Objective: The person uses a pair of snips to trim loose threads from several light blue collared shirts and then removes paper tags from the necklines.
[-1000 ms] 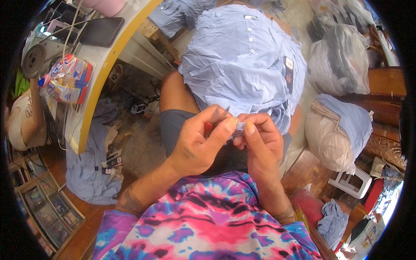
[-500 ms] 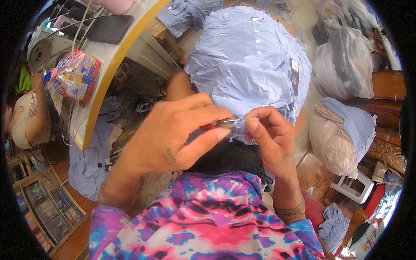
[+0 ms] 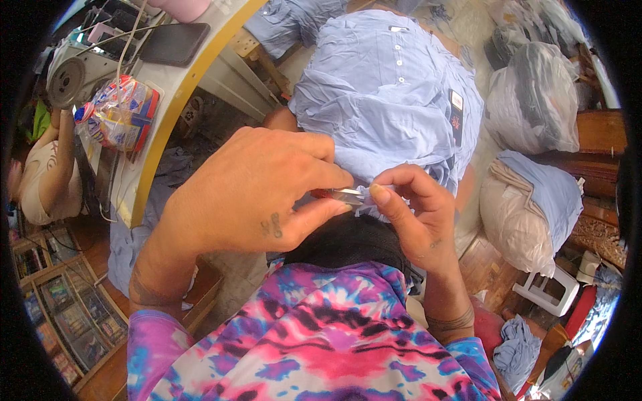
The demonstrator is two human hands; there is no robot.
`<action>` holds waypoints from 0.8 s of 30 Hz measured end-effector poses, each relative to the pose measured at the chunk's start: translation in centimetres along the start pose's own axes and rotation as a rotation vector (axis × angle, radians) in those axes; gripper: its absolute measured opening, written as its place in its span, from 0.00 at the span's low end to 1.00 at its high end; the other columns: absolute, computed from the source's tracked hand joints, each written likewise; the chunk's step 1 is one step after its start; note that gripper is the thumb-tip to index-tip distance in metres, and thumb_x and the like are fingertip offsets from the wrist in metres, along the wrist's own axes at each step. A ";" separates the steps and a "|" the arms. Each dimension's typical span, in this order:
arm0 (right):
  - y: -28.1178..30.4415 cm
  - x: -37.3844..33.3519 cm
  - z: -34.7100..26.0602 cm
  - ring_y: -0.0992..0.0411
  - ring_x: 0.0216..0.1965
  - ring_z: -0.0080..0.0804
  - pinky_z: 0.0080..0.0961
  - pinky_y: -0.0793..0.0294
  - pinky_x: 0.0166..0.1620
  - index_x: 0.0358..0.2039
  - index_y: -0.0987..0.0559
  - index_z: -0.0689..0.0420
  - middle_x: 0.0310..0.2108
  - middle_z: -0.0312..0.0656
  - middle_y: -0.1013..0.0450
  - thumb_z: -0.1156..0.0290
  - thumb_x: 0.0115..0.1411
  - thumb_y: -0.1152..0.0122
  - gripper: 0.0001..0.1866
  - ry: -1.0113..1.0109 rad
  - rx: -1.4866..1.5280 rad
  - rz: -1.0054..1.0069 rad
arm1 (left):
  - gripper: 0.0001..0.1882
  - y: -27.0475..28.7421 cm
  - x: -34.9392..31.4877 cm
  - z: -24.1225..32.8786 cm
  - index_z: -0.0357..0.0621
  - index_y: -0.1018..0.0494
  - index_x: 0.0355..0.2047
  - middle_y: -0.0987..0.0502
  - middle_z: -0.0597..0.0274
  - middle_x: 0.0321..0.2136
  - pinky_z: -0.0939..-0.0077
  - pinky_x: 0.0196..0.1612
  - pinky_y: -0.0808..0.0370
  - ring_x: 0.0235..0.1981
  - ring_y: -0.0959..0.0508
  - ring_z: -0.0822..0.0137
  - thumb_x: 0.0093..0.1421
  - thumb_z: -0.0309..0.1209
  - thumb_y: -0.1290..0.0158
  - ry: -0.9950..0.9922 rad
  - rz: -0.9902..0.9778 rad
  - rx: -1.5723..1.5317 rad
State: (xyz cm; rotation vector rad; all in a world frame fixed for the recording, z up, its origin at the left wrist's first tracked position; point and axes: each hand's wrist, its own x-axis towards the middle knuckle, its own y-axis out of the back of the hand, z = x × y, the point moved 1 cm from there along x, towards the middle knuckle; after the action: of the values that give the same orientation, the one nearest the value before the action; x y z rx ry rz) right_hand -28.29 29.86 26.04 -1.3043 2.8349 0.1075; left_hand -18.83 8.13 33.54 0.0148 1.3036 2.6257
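Note:
A light blue shirt (image 3: 374, 113) with white buttons and a dark hang tag (image 3: 457, 117) lies spread over my lap. My left hand (image 3: 261, 190) is closed around small metal thread snips (image 3: 348, 195), thumb below and fingers above. Their two short blades point right, slightly apart, with the tips at a bunched bit of the shirt. Just right of the blades, my right hand (image 3: 414, 207) pinches that bit of cloth between thumb and forefinger. The rest of the snips is hidden inside my left hand.
At the left is a table with a yellow edge (image 3: 177, 93), holding a dark phone (image 3: 175, 44) and a colourful plastic package (image 3: 124, 113). Another person's arm (image 3: 57, 157) shows beyond it. Stuffed plastic bags (image 3: 531, 100), folded cloth (image 3: 535, 200) and a white stool (image 3: 552, 292) stand right.
My left hand has turned and shifted slightly up and left, and the blades of the snips now show wider apart. My right hand keeps its pinch on the shirt, nearly still.

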 end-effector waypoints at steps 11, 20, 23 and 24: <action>-0.2 0.2 0.2 0.27 0.30 0.22 0.22 0.28 0.37 0.39 0.18 0.61 0.29 0.38 0.23 0.71 0.65 0.34 0.07 0.058 -0.061 -0.023 | 0.13 0.7 0.4 -0.2 0.45 0.18 0.38 0.24 0.57 0.28 0.62 0.30 0.27 0.29 0.22 0.52 0.54 0.35 0.36 0.001 -0.095 0.046; 0.0 0.5 -0.3 0.28 0.29 0.23 0.22 0.28 0.36 0.39 0.18 0.61 0.29 0.38 0.23 0.71 0.65 0.34 0.07 0.082 -0.160 -0.053 | 0.12 0.6 0.6 -0.6 0.45 0.17 0.36 0.25 0.56 0.26 0.60 0.30 0.27 0.28 0.22 0.51 0.54 0.37 0.36 -0.031 -0.076 0.049; -0.1 0.7 -0.6 0.27 0.29 0.24 0.23 0.28 0.36 0.38 0.17 0.62 0.29 0.39 0.22 0.72 0.64 0.34 0.07 0.092 -0.179 -0.077 | 0.12 0.5 0.7 -0.7 0.44 0.17 0.35 0.25 0.56 0.26 0.60 0.30 0.28 0.28 0.21 0.51 0.54 0.37 0.36 -0.036 -0.077 0.026; -0.1 0.8 -0.7 0.26 0.29 0.24 0.23 0.28 0.36 0.38 0.17 0.62 0.30 0.39 0.22 0.72 0.64 0.34 0.06 0.100 -0.185 -0.085 | 0.12 0.6 0.8 -0.8 0.44 0.17 0.35 0.25 0.56 0.25 0.60 0.30 0.28 0.28 0.21 0.51 0.54 0.37 0.36 -0.038 -0.090 0.025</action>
State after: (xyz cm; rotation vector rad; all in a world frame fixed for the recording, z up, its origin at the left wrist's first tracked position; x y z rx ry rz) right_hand -28.77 29.14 26.66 -1.5037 2.9060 0.3187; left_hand -19.78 7.31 33.43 0.0090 1.2934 2.5221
